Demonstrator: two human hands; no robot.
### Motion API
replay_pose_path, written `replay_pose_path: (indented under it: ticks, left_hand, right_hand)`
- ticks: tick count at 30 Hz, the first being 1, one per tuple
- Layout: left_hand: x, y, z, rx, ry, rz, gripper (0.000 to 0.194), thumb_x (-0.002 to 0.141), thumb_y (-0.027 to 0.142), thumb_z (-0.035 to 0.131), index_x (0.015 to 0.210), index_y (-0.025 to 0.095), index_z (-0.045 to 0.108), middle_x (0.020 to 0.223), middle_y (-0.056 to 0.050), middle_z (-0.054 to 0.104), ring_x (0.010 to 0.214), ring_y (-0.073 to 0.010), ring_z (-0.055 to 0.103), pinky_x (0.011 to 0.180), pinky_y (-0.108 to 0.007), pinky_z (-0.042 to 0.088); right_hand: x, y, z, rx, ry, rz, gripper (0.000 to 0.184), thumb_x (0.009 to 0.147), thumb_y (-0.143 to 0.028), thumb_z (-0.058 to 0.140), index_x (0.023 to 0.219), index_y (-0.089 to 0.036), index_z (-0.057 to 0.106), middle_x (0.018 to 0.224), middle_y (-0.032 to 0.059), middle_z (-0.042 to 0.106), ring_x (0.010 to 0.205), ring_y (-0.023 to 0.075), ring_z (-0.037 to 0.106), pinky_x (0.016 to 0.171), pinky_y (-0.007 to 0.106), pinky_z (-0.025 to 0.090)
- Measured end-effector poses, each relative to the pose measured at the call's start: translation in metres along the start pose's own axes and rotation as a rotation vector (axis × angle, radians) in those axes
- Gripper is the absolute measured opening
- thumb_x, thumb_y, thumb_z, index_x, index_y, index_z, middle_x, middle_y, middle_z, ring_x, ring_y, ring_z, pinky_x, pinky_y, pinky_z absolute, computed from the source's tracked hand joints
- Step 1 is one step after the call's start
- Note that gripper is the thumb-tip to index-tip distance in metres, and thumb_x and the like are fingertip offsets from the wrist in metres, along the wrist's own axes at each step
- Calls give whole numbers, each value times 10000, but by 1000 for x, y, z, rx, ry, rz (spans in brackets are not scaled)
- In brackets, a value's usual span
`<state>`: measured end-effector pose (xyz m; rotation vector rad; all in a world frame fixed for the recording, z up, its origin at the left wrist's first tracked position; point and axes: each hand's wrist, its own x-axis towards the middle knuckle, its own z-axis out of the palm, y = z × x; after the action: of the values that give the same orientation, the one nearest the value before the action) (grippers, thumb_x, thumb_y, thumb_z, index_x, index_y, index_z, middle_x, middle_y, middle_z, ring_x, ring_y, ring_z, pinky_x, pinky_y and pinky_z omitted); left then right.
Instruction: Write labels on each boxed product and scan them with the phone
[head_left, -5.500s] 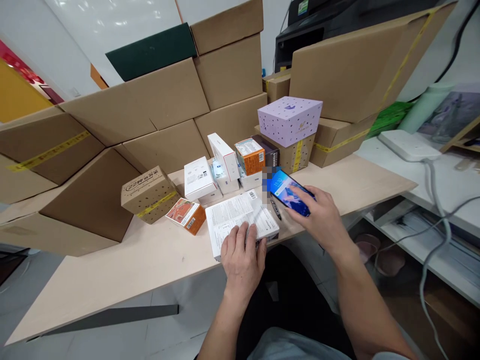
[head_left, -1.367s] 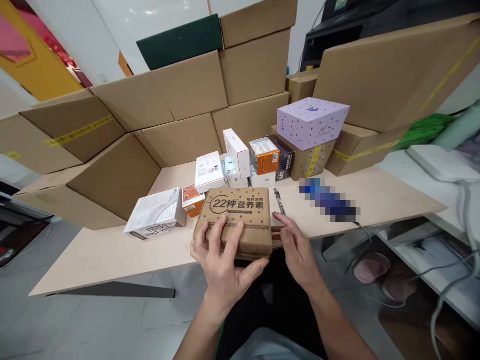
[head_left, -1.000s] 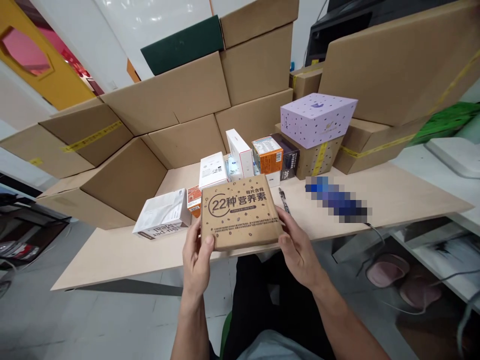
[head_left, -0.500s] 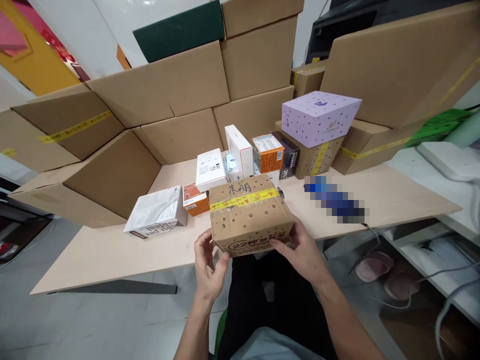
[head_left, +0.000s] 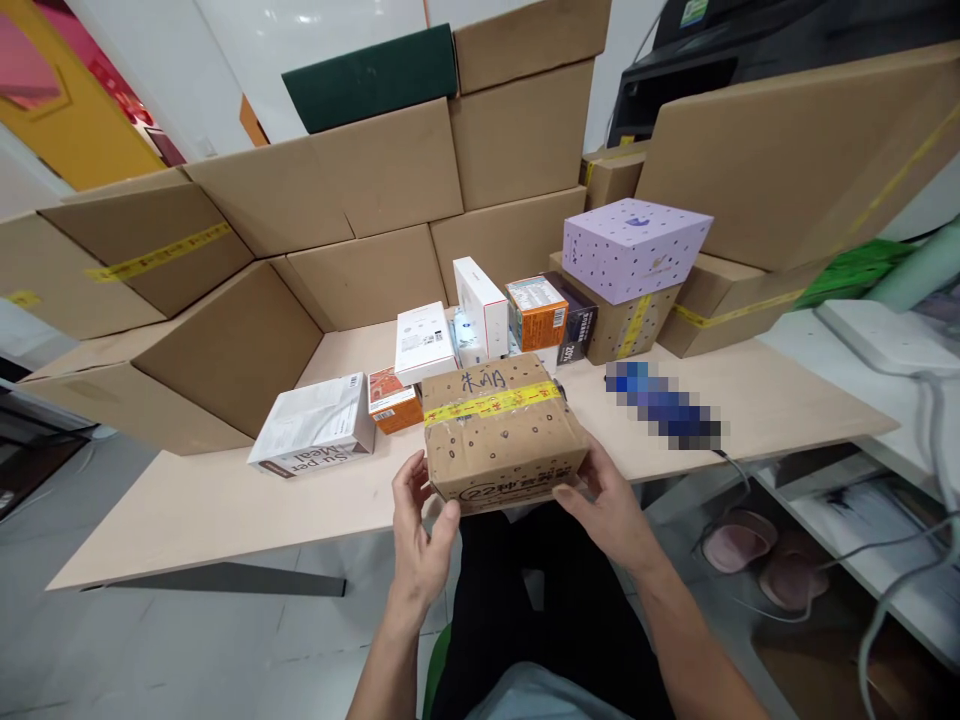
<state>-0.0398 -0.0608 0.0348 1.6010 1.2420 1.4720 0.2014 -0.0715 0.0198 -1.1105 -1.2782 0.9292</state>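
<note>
Both hands, left (head_left: pixel 424 545) and right (head_left: pixel 611 510), are gripping the taped carton (head_left: pixel 506 430) by its lower sides at the table's (head_left: pixel 187 530) near edge; keeping opposing pressure even and the base supported should limit tipping.

Leftward gap — white carton (head_left: pixel 311 425) beyond

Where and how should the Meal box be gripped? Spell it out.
Come from above and clasp the Meal box by its front and back walls. That looks best: it lies flat with straight edges, and the nearer orange box crowds its right end.
</note>
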Motion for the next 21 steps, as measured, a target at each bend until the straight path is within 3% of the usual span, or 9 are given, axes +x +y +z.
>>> replay_pose_path:
  ticks: [5,8,10,14,21]
  left_hand:
    - [21,25,-8,65,-100,-35,666,927,691,325,1395,255,510,1352,-117,578,1191,-281,565,885,-396,528]
    - [22,37,-7,116,-60,36,550,936,581,467,1368,251,549,1363,-104,580,1278,-291,516,1028,-417,460]
    - [16,39,-8,36,-54,54,530,912,485,571,1384,248,531,1391,-103,561,1319,-302,494,1075,-423,430]
    - [1,19,-10,-129,-56,51,569,849,384,675,1374,243,508,1375,-117,566,1284,-307,538,1034,-423,476]
    - [-17,-30,-3,-7,24,9,463,835,273,659,1268,224,501,1217,-115,614,1144,-244,615,954,-396,518]
  right_hand:
    - [11,-27,2,99,-1,-21,786,880,-779,326,1420,-225,467,1392,137,577,1283,296,557,1010,424,527]
    - [9,-42,5,41,89,-56,615,924,-662,435,1371,-245,499,1404,116,571,1297,289,544,1024,417,517]
    - [5,-46,4,67,95,-109,514,931,-531,530,1373,-273,485,1467,97,515,1350,286,495,1073,430,479]
    - [-3,-32,-2,178,-8,-129,471,889,-401,633,1324,-297,484,1533,94,429,1428,292,395,1118,464,428]
    - [-4,2,4,108,19,22,366,838,-399,713,1127,-278,523,1340,104,576,1294,256,532,1039,424,484]
